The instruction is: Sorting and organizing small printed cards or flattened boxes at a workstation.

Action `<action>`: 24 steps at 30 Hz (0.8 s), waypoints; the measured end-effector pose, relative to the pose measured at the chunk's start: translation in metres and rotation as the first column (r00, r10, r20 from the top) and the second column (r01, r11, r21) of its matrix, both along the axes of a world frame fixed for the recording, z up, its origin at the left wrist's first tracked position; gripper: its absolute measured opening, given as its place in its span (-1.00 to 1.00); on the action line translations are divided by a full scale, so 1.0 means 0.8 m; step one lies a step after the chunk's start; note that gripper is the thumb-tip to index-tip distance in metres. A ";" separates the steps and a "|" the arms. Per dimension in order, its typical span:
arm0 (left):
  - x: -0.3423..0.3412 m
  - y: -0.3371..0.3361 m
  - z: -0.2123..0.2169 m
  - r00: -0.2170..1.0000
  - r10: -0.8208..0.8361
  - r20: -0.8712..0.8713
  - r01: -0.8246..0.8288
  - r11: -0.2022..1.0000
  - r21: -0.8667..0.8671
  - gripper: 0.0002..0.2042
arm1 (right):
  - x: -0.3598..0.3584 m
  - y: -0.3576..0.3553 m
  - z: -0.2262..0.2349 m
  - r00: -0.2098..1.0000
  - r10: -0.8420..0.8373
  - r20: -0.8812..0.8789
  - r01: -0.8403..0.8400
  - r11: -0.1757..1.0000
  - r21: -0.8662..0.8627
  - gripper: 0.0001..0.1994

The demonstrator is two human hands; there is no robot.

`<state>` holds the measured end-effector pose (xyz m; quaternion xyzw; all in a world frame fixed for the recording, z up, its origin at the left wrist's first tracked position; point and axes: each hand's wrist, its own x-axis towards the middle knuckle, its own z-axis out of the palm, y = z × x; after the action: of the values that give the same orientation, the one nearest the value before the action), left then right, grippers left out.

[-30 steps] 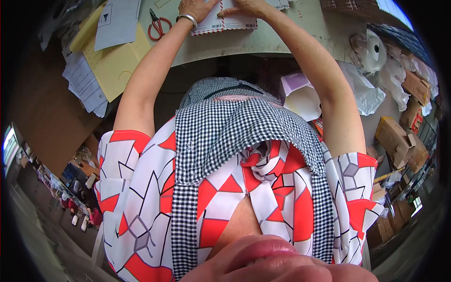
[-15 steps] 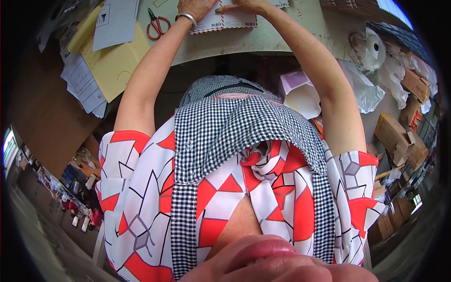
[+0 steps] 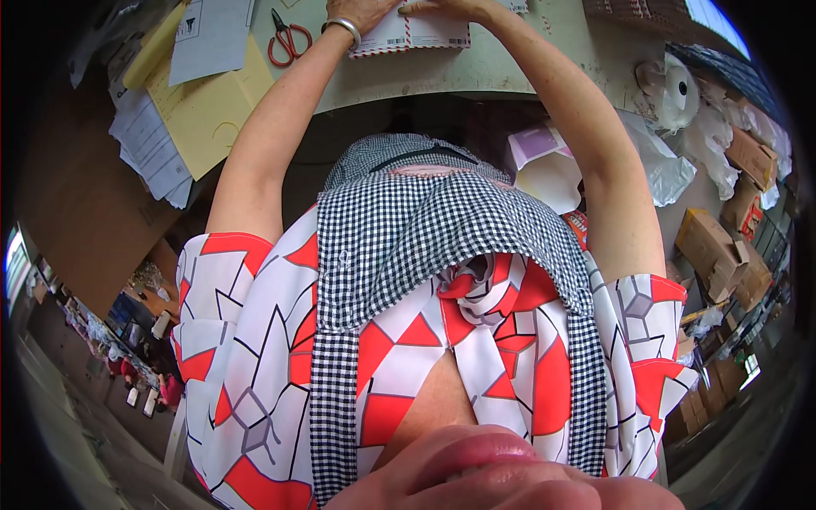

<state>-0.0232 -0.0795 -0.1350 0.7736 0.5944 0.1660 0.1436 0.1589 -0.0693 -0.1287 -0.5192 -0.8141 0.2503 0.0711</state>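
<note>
The left hand (image 3: 364,12), with a metal bangle at the wrist, lies flat on the envelope (image 3: 414,32) and presses it down; it grips nothing. The right hand (image 3: 442,8) touches the top edge of the same envelope, but the frame cuts its fingers, so I cannot tell if they pinch or only press. The envelope lies on the green table (image 3: 510,59), near the front edge, with red scissors (image 3: 287,38) just beside the left wrist.

I think the envelope may slide or crease if one hand pushes harder than the other. The left forearm could also knock the scissors.

At the right stand open brown boxes (image 3: 718,251); what is inside I cannot see
</note>
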 end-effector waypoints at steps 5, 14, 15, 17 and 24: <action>-0.001 -0.001 -0.002 1.000 -0.010 -0.017 0.010 1.000 -0.022 -0.55 | 0.001 -0.003 -0.007 1.000 -0.003 -0.007 0.003 1.000 0.015 -0.18; 0.001 0.000 0.001 1.000 -0.003 -0.010 0.003 1.000 -0.010 -0.55 | -0.001 0.001 -0.012 0.999 -0.037 0.000 0.037 0.999 0.000 -0.17; 0.003 -0.001 0.003 1.000 -0.005 -0.011 0.005 1.000 -0.020 -0.55 | 0.001 0.002 -0.019 0.998 -0.050 -0.048 0.051 0.999 0.013 -0.17; 0.003 -0.001 0.005 1.000 -0.005 -0.012 0.005 1.000 -0.026 -0.55 | 0.002 0.003 -0.023 0.994 -0.059 -0.096 0.062 0.998 0.029 -0.17; -0.003 -0.007 0.014 1.000 0.022 -0.021 -0.023 0.999 -0.035 -0.56 | -0.009 -0.017 0.034 0.994 -0.083 -0.077 0.079 0.995 -0.055 -0.08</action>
<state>-0.0259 -0.0851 -0.1237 0.7660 0.6072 0.1491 0.1494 0.1519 -0.0826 -0.1017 -0.5431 -0.7821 0.2887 0.1001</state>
